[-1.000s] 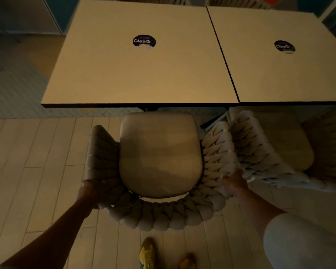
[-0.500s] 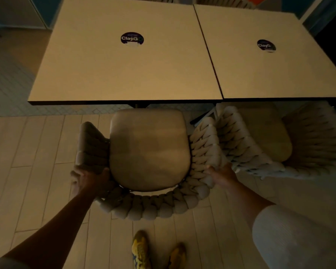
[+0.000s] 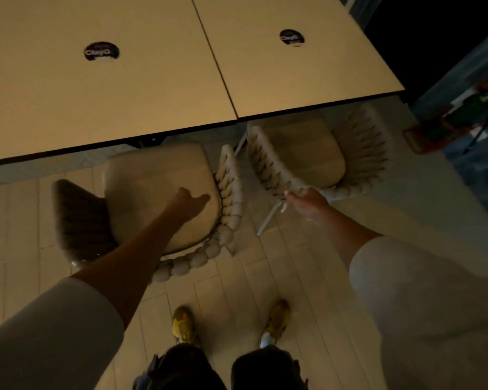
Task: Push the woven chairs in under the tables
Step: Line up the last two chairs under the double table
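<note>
The cream woven rope chair on the right stands angled, its seat front just under the near edge of the right pale square tabletop, its back rim toward the person. The right hand is at that rim's near left corner, so the chair lies far of it; blur hides whether its fingers clasp the weave. The left hand, fingers loose and holding nothing, hangs over the left woven chair.

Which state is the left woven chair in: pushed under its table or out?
Out: the left chair has nearly its whole seat showing before the table edge.
</note>
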